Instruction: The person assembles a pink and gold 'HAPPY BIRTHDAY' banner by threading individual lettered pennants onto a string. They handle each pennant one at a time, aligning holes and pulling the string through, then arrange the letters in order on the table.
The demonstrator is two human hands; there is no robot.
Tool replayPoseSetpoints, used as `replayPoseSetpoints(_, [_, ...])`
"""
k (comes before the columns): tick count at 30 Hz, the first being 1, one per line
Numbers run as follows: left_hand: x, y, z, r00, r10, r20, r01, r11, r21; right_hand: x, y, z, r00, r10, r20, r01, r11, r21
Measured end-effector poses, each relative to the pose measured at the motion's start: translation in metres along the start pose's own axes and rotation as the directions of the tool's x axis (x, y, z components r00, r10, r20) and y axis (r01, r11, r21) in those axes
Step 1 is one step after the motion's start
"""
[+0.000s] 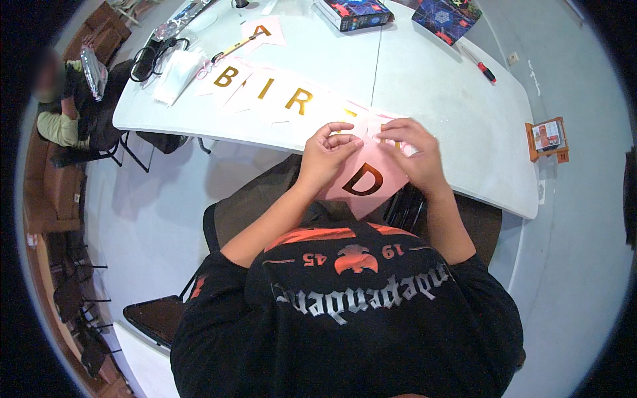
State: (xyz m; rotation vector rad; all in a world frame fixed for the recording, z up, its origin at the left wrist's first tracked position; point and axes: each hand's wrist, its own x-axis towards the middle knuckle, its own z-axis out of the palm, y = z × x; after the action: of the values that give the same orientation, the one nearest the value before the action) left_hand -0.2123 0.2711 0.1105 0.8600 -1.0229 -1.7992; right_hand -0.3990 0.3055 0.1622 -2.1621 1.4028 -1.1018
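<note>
A pink pennant card point(365, 182) with a shiny gold letter hangs over the table's front edge, its pointed end down. Its upper edge is pinched by my left hand point(332, 154) on one side and my right hand point(415, 156) on the other, thumbs against fingers. Close to my right fingers is a bit of pink ribbon point(406, 148). Beyond my hands, a row of pale pennants point(298, 103) with gold letters runs leftward along the white table point(438, 99); my fingers partly cover the nearest ones. Farther back lies a separate pennant point(269, 36).
At the back left are a yellow pen point(235, 46), a clear plastic packet point(179, 74) and a black cable point(141, 63). A dark blue box point(355, 13) and a screwdriver point(488, 73) lie toward the back and right. A person point(63, 123) sits off to the left.
</note>
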Motion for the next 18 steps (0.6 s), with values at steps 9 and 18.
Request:
replayPoseSetpoints(9, [-0.007, -0.005, -0.004, 0.984, -0.092, 0.155, 0.146, 0.913, -0.382, -0.003, -0.004, 0.037, 0.982, 0.174, -0.078, -0.143, 0.943, 0.299])
replayPoseSetpoints(18, [-0.007, -0.01, -0.01, 0.957, -0.227, 0.18, 0.278, 0.894, -0.352, -0.001, 0.006, 0.029, 0.993, 0.101, 0.062, -0.114, 0.955, 0.273])
